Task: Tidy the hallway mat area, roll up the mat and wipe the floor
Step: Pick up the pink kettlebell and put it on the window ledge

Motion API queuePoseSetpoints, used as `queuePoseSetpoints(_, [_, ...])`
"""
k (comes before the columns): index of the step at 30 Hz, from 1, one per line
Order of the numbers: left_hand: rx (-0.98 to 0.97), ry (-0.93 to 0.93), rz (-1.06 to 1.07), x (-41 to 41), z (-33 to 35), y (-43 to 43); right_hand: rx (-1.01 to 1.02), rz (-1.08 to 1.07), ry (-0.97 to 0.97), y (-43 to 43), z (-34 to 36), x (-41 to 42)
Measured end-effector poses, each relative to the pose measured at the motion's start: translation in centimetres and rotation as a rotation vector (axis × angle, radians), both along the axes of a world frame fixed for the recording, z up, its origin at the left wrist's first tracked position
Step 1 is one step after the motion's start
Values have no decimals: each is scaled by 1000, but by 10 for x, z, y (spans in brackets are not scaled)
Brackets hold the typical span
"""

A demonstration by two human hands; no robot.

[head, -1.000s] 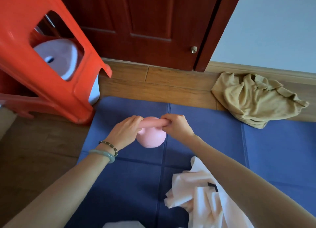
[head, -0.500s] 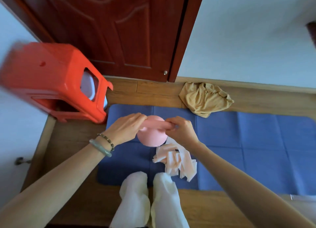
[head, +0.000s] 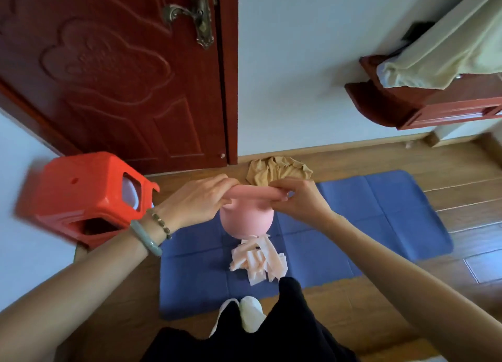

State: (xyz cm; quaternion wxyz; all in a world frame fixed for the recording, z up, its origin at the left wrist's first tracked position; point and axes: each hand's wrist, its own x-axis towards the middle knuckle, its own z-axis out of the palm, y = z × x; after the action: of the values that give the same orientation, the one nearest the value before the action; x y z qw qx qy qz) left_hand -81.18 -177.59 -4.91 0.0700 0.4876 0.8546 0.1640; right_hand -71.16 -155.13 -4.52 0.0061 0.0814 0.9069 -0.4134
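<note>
Head view. Both hands hold a pink rounded object (head: 245, 221) up in front of the person, above the blue mat (head: 380, 212). The left hand (head: 198, 201) curls its fingers over the left end of the object's rolled pink upper edge; the right hand (head: 296, 198) pinches the right end of the same edge between thumb and fingertips. Each grip is closed on that edge, and the edge runs level between the two. The object's round body hangs below and between the grips; what the object is cannot be told. Two bracelets (head: 152, 231) sit on the left wrist.

Directly beneath the object, a crumpled pale peach cloth (head: 258, 261) lies on the mat. The mat lies flat and unrolled on the wooden floor (head: 461, 187), creased into panels. A tan cloth (head: 277, 170) lies bunched at the mat's far edge, near the wall. An orange plastic stool (head: 84, 196) stands to the left of the mat, before the dark red door (head: 114, 71). The person's pale feet (head: 250, 315) stand at the mat's near edge.
</note>
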Motion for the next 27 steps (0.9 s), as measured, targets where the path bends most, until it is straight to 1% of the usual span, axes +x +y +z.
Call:
queuePoseSetpoints(5, [14,0,-163,17,42,46,54,-161,52,28,39,54])
queuePoseSetpoints(11, [115,39,-403,47,58,125,138,-389,80,67,62,133])
queuePoseSetpoints(15, [77,10,-571,78,65,189,158,-553,72,100,72,190])
queuePoseSetpoints(20, [88,-41,-766,126,66,273,163,-676,23,153,76,258])
queuePoseSetpoints(27, [71,-112,-883,200,65,401,252,-787,61,244,69,344])
